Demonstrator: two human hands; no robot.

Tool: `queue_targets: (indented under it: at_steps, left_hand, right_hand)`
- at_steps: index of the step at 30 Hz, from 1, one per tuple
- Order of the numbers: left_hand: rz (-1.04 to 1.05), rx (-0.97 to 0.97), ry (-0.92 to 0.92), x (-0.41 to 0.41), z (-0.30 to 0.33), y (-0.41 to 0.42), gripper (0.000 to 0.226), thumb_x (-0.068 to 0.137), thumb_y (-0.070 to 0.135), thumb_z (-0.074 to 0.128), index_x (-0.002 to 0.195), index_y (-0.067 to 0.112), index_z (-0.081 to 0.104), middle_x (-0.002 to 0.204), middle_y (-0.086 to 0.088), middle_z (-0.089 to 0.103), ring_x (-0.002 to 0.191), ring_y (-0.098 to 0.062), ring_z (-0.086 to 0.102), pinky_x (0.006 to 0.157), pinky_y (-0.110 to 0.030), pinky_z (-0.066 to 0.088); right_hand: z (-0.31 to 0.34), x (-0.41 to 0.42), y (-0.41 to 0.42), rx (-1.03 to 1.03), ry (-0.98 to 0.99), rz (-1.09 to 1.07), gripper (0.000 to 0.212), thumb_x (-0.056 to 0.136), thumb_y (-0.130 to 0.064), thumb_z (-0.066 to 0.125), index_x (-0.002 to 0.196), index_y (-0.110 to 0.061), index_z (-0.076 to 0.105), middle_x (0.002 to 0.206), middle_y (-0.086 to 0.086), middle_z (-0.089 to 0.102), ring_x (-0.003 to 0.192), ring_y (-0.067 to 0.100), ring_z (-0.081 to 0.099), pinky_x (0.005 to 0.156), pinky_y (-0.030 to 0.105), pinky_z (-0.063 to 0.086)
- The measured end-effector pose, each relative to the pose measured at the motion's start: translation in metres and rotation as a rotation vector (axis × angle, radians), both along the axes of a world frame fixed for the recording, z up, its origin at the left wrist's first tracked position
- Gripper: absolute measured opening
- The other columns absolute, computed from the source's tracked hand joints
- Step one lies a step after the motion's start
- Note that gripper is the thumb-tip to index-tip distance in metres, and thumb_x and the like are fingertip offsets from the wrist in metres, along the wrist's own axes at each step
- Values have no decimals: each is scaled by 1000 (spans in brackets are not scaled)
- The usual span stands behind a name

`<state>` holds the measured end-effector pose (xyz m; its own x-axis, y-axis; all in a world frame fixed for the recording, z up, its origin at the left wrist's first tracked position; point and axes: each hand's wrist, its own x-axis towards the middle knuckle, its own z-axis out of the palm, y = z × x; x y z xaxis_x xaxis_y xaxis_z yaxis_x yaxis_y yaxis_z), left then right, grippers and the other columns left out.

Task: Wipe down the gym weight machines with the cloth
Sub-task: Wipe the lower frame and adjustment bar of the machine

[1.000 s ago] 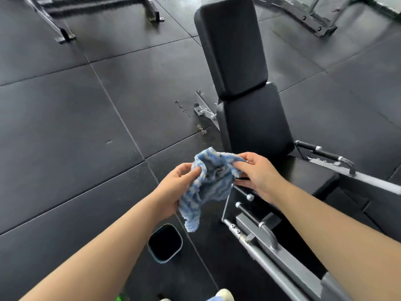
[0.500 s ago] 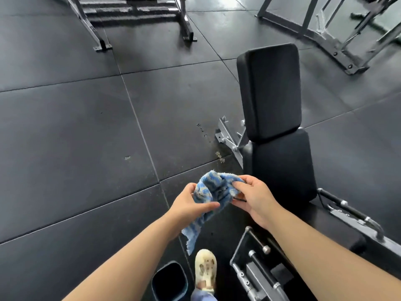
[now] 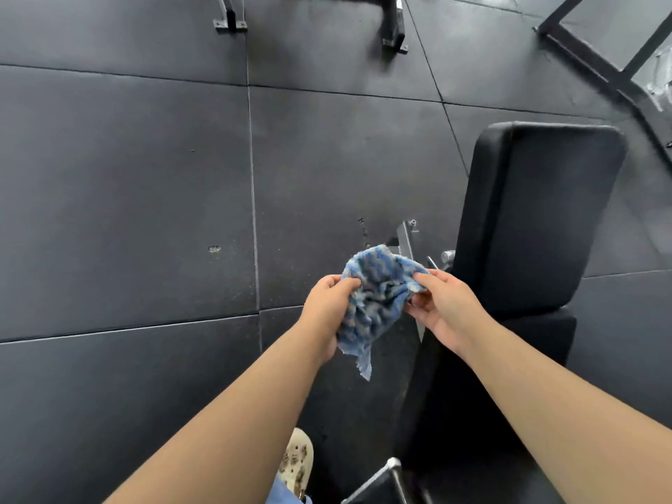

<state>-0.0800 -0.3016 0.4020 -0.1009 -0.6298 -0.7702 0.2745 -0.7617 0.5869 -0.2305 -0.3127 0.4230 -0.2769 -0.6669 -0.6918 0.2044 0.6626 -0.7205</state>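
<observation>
A crumpled blue and white cloth (image 3: 374, 296) hangs in the air between my two hands. My left hand (image 3: 327, 307) grips its left side, with the fingers curled into the fabric. My right hand (image 3: 443, 307) pinches its right edge between thumb and fingers. Just right of the hands stands the weight machine's black padded backrest (image 3: 538, 212), upright, with the black seat pad (image 3: 472, 412) below it. The cloth is apart from the pads.
Black rubber floor tiles (image 3: 127, 212) spread to the left and ahead. Feet of another metal frame (image 3: 392, 30) stand at the top. A dark frame bar (image 3: 618, 60) crosses the top right. My pale shoe (image 3: 296, 463) is at the bottom, beside a grey metal bar (image 3: 378, 478).
The view has shifted forward and to the left, so the machine sits farther right and lower. The bucket has left the view. Both hands keep hold of the cloth, now more bunched.
</observation>
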Motion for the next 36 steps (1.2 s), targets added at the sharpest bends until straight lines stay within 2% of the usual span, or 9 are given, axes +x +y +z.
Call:
queue_targets:
  at_steps: [10,12,14,17,20,25,30,33,36]
  left_hand:
    - [-9,27,50,10,-5,-65,17,97,27,45,99,20,60,97,-9,68,85,-26,65,75,-36,53]
    - [-27,72,88,8,-12,-82,21,98,30,43,98,19,62,89,-6,70,80,-24,65,72,-34,52]
    - [-41,113,141,6,-18,-106,26,97,32,44,92,16,64,80,-5,71,76,-22,65,68,-32,51]
    - [-81,168,217,11,-30,-155,32,97,34,43,99,11,64,90,-8,73,84,-24,68,74,-36,53]
    - [-129,236,285,25,-47,-208,39,98,36,39,111,8,63,104,-12,71,98,-27,66,84,-41,52]
    - [-291,297,342,38,-61,-280,38,99,36,37,104,9,63,94,-10,73,81,-21,71,66,-35,54]
    - [-435,314,286,18,-76,-343,39,99,37,38,116,10,60,106,-11,70,95,-24,68,73,-38,54]
    - [-567,316,241,-5,-89,-372,41,98,40,39,117,11,60,107,-9,70,97,-24,67,72,-37,53]
    - [-731,284,171,-39,-109,-410,41,97,42,42,115,11,61,104,-8,71,95,-23,68,74,-37,53]
  right_hand:
    - [-15,10,-59,64,-45,-59,16,99,-17,47,89,-9,57,65,4,48,54,11,42,68,37,55]
    - [-23,7,-72,86,-56,-72,18,98,-21,47,97,-8,60,67,4,49,54,11,42,71,37,55]
    - [-30,5,-90,88,-91,-109,23,98,-26,48,107,-9,61,75,6,56,59,13,49,68,35,56]
    - [-41,4,-121,77,-166,-138,30,98,-35,46,111,-13,62,94,6,70,74,16,65,62,33,55]
    - [-60,13,-149,97,-192,-154,34,96,-42,44,106,-16,64,85,3,71,66,13,67,61,31,53]
    - [-92,38,-188,177,-206,-249,42,93,-49,44,93,-12,64,70,0,69,67,12,66,72,34,50]
    - [-109,43,-239,96,-235,-423,33,95,-39,47,105,-12,64,86,1,73,83,15,69,86,35,53]
    - [-119,29,-260,80,-238,-461,35,97,-26,47,120,-3,60,116,17,65,111,30,61,100,48,45]
    - [-132,2,-289,92,-253,-548,36,94,-19,48,122,1,58,123,22,60,116,36,56,100,51,42]
